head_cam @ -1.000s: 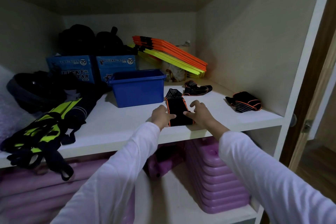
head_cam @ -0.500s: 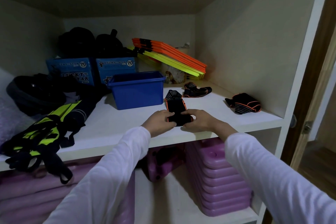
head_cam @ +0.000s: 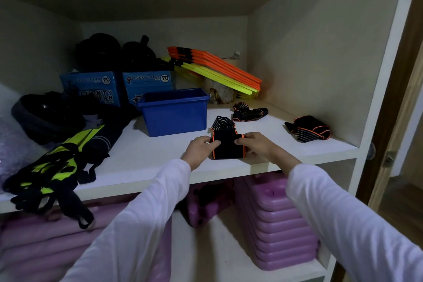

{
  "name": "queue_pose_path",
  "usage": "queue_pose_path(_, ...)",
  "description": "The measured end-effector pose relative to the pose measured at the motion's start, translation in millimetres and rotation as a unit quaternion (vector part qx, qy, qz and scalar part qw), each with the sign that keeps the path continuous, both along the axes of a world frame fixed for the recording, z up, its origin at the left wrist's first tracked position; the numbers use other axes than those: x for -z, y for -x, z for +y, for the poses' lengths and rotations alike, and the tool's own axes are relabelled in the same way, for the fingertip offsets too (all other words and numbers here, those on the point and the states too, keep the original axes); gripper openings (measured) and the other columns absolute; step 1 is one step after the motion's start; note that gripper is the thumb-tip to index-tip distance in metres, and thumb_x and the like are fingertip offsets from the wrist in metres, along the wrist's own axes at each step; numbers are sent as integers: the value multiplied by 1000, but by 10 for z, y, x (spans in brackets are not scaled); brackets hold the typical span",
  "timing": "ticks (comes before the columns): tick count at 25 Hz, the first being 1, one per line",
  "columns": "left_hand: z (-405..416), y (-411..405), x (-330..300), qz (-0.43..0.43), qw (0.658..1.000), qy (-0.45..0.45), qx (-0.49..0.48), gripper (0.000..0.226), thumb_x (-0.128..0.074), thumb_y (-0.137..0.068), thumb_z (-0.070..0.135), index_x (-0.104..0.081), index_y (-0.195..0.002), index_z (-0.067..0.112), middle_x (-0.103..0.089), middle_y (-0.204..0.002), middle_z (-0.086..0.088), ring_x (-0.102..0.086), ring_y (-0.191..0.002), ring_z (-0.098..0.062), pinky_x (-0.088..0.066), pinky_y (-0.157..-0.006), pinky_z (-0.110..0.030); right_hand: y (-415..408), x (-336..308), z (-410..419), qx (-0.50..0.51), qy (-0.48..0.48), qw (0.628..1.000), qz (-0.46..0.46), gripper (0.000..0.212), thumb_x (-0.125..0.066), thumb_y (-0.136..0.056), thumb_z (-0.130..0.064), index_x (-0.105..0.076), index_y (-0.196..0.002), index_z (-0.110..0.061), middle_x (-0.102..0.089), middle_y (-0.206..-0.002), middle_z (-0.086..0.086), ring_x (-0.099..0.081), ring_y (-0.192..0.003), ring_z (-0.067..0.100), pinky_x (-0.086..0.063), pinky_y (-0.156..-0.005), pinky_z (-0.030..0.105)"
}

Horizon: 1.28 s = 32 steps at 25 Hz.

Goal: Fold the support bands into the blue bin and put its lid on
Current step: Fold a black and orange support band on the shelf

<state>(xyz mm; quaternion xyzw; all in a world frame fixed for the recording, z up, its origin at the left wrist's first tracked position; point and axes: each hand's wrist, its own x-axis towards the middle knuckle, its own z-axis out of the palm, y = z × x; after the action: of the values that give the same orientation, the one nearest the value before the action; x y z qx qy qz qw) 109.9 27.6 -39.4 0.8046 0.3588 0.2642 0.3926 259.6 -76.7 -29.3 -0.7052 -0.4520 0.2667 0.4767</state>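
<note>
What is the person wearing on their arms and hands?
Both arms are covered by long, plain white sleeves that end at the wrists. The left hand and right hand are bare: no gloves, rings, watch or markings show.

Dim, light from front-right, dark rear corners, wide-angle edge bending, slight softness

Bare shelf point(head_cam: 160, 151) fronts open blue bin point(head_cam: 175, 114).
</note>
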Motion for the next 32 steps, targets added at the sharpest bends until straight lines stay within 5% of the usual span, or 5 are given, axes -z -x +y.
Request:
queue_pose_path(4, 11, -69, -27, -4, 998, 61, -35, 46, -58, -88, 34, -44, -50, 12, -46, -52, -2, -41, -52, -17, -34, -65, -28, -41, 85, 87, 57, 23, 998, 0, 30, -63, -85, -29, -53, -63, -11, -49, -60, 4, -48, -60, 20, -37, -64, 30)
queue_pose_path(12, 22, -123, -60, 20, 995, 67, -76, 43, -61, -87, 34, -49, -54, 9, -53, -58, -7, -54, -66, -26, -48, -73, -31, -4, 44, 145, 109, 71, 990, -48, 50, -66, -84, -37, -38, -50, -12, -42, -51, 6, -39, -48, 17, -30, -51, 25)
queue_pose_path(18, 32, -104, 7, 5, 997, -9, -77, 24, -63, -84, 35, -51, -73, 19, -61, -88, -7, -61, -87, -33, -50, -89, -41, 12, 136, 141, 136, -23, 988, -71, 32, -68, -83, -31, -45, -83, -9, -46, -67, -1, -48, -76, 20, -35, -59, 26)
queue_pose_path(22, 21, -103, 20, 10, 986, -168, -9, 8, -56, -89, 18, -61, -95, 16, -50, -102, -1, -55, -104, -27, -49, -91, -47, 22, 157, 162, 70, -80, 967, -232, 7, -60, -88, -13, -62, -88, -7, -56, -82, 6, -49, -81, 18, -34, -65, 23)
queue_pose_path(32, 17, 95, 26, 134, 969, -194, 79, 63, -70, -79, 29, -48, -137, 19, -48, -140, -2, -42, -130, -19, -31, -106, -25, -34, 104, 65, -13, 37, 966, -256, 56, -75, -76, -23, -57, -128, -15, -59, -122, 8, -54, -117, 20, -39, -93, 22)
